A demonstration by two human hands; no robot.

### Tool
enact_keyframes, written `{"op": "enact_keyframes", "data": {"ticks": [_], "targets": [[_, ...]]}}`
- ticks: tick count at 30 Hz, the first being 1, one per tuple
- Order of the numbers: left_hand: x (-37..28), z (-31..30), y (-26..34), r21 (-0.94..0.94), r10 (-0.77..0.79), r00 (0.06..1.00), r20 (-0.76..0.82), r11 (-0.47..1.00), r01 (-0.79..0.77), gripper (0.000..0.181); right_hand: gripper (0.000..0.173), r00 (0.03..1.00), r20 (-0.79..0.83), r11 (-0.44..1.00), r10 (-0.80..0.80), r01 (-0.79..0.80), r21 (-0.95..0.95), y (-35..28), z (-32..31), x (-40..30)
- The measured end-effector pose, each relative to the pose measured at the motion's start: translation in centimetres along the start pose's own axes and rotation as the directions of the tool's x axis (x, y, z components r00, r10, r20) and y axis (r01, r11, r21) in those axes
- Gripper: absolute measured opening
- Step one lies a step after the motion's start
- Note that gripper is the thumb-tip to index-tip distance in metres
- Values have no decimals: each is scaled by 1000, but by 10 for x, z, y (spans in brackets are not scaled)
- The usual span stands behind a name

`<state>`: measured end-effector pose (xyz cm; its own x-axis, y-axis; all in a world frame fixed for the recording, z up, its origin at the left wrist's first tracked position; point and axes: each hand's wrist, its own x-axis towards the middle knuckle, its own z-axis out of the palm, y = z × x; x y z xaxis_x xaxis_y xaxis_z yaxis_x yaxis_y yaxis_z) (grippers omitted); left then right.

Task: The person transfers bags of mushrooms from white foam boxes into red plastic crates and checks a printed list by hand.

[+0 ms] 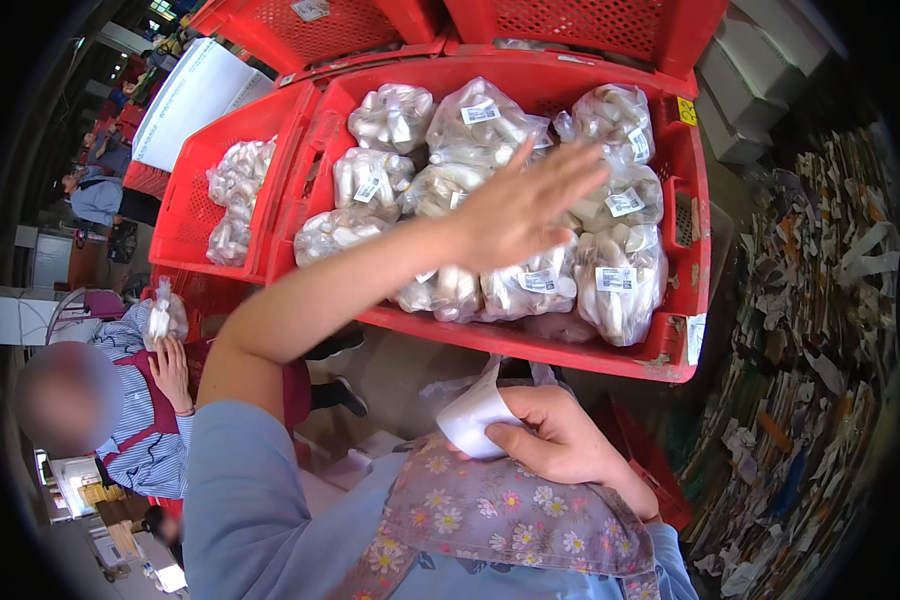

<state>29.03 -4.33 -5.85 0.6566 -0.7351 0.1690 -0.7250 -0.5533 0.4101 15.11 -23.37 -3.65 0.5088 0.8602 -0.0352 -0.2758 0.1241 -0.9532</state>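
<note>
My left hand [525,206], slightly blurred, is stretched over a red plastic crate [510,360] with its fingers apart and nothing visible in it. Whether it touches the bags below cannot be told. Clear bags of pale, thick-stemmed mushrooms fill much of the crate, and several bear white printed labels. One labelled bag [621,289] sits in the near right corner; another bag [480,124] lies beyond my fingers. Close to my flowered apron [495,517], my right hand [562,435] grips a curled roll of white label backing [480,420]. My left forearm hides some bags.
A second red crate [180,225] with bagged mushrooms adjoins on the left. More red crates [570,30] stand behind. At left, a person [150,405] holds up a bag [166,319]. Stacked flattened cardboard [802,375] and white foam boxes [750,82] are at right.
</note>
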Motion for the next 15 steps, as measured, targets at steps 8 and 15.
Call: {"op": "enact_keyframes", "data": {"ticks": [8, 15], "targets": [[-54, 48, 13, 73, -133, 974, 182, 990, 121, 72, 24, 996, 82, 999, 31, -29, -26, 1, 10, 5], [-109, -49, -17, 13, -347, 888, -300, 930, 368, 68, 25, 982, 123, 988, 144, -150, 43, -3, 13, 0]]}}
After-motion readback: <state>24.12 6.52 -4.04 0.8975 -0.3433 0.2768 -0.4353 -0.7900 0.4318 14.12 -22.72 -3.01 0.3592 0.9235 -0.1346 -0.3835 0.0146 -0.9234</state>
